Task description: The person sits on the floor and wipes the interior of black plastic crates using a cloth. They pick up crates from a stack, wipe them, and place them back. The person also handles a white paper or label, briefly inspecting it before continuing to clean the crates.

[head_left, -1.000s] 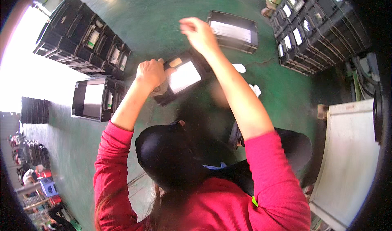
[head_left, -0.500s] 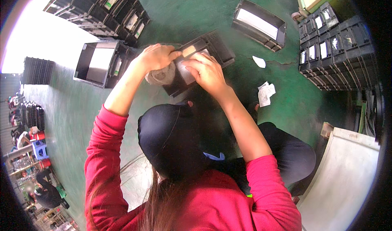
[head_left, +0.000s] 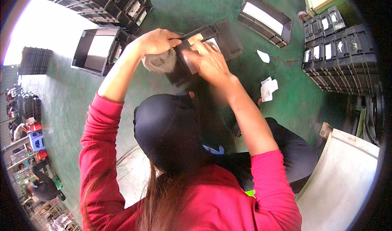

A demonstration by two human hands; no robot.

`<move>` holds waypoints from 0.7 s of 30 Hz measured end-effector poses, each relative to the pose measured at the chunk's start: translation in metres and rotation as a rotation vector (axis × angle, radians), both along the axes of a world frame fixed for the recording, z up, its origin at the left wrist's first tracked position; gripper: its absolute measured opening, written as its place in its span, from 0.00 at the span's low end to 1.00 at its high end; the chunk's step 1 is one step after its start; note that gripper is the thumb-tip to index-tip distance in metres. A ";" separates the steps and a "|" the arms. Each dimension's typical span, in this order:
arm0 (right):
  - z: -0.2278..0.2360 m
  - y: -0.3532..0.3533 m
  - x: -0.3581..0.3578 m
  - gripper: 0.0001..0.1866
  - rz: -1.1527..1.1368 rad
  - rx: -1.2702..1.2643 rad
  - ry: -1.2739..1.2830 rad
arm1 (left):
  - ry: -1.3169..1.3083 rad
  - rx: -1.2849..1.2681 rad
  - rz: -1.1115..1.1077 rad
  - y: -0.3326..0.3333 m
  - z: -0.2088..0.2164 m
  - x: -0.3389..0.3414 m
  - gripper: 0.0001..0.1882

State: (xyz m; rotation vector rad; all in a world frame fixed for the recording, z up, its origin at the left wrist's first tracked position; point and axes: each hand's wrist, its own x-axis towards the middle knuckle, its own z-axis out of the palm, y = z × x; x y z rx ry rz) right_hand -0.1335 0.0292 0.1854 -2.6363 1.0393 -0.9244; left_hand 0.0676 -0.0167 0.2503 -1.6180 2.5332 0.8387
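Note:
A black plastic crate [head_left: 226, 34] lies tilted in front of me, with a white paper label [head_left: 192, 65] and a small tan patch [head_left: 195, 38] on the side toward me. My left hand [head_left: 158, 42] is closed over the crate's left edge, thumb out of sight. Just below that hand bulges a fuzzy grey bundle [head_left: 160, 62], like a wadded rag; whether the hand also grips it is unclear. Over the label, my right hand [head_left: 208, 61] has its fingers spread and touching the crate's side, partly covering the paper.
At left stand a crate [head_left: 87, 53] and a tall crate stack [head_left: 118, 4]. Another crate [head_left: 265, 20] lies at far right, near more stacked crates [head_left: 341, 55]. Paper scraps [head_left: 267, 88] lie on the green floor. A pale panel [head_left: 343, 169] stands at lower right.
My right hand has shifted slightly along the label, its fingers now spread more over the paper. The left hand stays at the crate's edge. The whole view has shifted a little.

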 end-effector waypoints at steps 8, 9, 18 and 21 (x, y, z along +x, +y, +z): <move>0.002 -0.009 -0.004 0.10 0.092 -0.034 0.008 | 0.011 0.010 -0.007 0.001 -0.002 0.000 0.19; 0.003 -0.010 -0.005 0.09 0.100 -0.034 0.021 | 0.006 0.006 -0.009 0.001 -0.002 -0.001 0.19; 0.005 0.005 -0.019 0.05 0.055 0.015 -0.087 | 0.025 -0.027 0.022 0.003 0.000 -0.001 0.19; 0.005 0.019 -0.021 0.05 0.024 -0.040 -0.017 | 0.017 -0.022 0.022 0.003 -0.002 -0.001 0.18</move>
